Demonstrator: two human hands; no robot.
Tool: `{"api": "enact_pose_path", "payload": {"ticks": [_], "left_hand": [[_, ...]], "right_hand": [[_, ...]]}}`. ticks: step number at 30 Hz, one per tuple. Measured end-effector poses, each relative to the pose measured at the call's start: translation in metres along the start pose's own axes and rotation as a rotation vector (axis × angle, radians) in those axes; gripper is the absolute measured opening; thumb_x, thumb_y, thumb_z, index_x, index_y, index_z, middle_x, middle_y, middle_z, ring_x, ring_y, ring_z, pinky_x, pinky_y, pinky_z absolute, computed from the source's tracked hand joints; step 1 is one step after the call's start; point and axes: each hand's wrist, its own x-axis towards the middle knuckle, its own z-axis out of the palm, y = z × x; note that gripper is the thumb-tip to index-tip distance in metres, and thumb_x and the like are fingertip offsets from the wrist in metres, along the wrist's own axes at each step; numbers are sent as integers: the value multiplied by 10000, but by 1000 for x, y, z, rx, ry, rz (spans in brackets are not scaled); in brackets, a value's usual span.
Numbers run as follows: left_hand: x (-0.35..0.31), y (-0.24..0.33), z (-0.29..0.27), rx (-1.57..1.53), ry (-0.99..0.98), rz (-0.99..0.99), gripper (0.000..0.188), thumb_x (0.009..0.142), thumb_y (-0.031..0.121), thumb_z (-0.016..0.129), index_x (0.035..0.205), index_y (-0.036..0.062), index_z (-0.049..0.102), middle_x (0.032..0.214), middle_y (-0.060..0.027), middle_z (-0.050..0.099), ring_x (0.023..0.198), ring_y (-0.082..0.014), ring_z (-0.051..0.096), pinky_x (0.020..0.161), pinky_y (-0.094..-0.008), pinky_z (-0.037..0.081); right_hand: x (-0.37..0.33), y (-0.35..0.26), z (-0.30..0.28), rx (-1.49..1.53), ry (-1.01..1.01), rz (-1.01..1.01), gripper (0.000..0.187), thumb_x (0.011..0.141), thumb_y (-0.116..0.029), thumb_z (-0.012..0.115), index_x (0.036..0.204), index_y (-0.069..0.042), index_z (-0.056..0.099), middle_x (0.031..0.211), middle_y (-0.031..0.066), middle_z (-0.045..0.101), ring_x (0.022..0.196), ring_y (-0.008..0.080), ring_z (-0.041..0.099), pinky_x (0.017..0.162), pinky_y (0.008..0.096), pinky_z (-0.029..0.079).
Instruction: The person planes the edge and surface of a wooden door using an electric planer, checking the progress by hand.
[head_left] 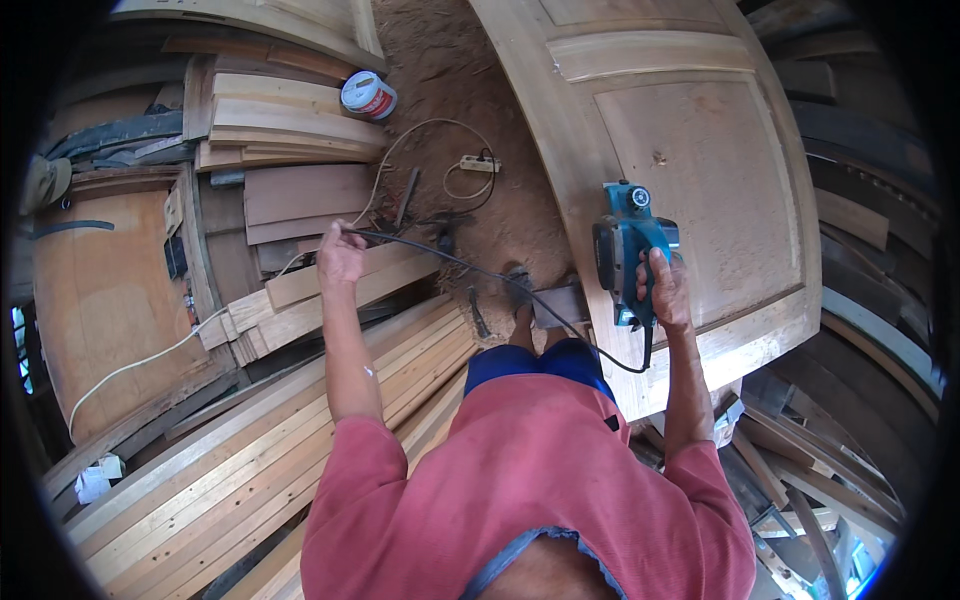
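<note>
My right hand (663,290) is wrapped round the handle of a teal electric hand planer (637,235), which is over the left edge of a panelled wooden door (740,180). From the planer's rear a black power cord (510,280) loops down and runs across to the left. Out to that side, my left hand (342,252) pinches the cord between its fingers and holds it up off the floor. Whether the planer's sole touches the door is hidden from this angle.
Wood shavings cover the floor (440,60), where a power strip (480,163) lies on its pale cable. A white-lidded bucket (368,95) stands beside stacked boards (290,115). Long planks (280,450) lie at lower left, and more timber (850,215) lines the right side.
</note>
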Motion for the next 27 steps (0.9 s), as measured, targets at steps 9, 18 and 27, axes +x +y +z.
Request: {"api": "enact_pose_path", "payload": {"ticks": [9,18,27], "left_hand": [[-77,-80,-65,64,479,-196,96,1008,14,524,1097,29,555,897,-85,589,697,-165,533,544,-292,473],[-76,-23,124,-141,-113,64,290,1086,323,519,1053,62,640,577,72,362,465,-45,334,440,-236,248],[-105,-110,-137,-75,592,-437,252,1053,306,461,842,185,524,620,28,396,521,-111,435,445,-277,369]], "right_hand": [[2,-17,-20,16,-58,5,466,1019,-503,558,936,-47,612,687,7,566,572,95,545,533,270,441],[-8,-8,-21,-70,-72,-9,510,1032,-515,537,933,-20,612,668,21,566,540,111,546,496,280,425],[-8,-14,-10,-124,-87,-92,530,1034,-528,515,845,-37,583,589,20,549,513,115,529,485,300,411]]}}
